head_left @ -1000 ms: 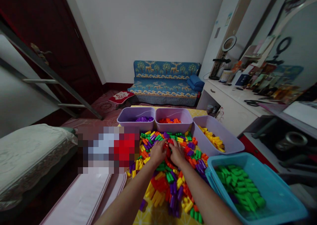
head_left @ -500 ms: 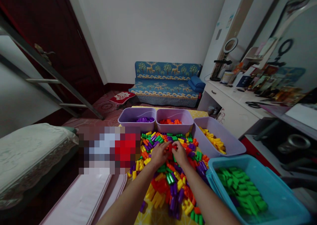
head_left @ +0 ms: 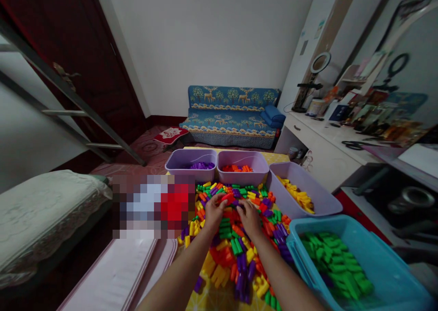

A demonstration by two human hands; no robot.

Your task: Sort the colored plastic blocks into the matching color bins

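Observation:
Loose plastic building blocks (head_left: 239, 256) in red, orange, yellow, green and purple cover the middle of the table. My left hand (head_left: 215, 212) is above the pile, its fingers closed around a red building block (head_left: 227, 197). Just to the right, my right hand (head_left: 250, 215) has its fingers curled, with a purple building block (head_left: 236, 202) at the tips. The two hands are close together, and the small pieces between them are partly hidden by the fingers.
Behind the pile stand a lilac bin (head_left: 174, 166) of purple blocks and another lilac bin (head_left: 241, 177) of orange ones. To the right are a lilac bin (head_left: 321, 197) of yellow blocks and a blue tub (head_left: 386, 267) of green blocks. Pale pink panels (head_left: 106, 274) lie at left.
My left hand has lifted a red block and turned upward with it. My right hand has drawn slightly away from the red pieces, to a purple block. The view has shifted slightly.

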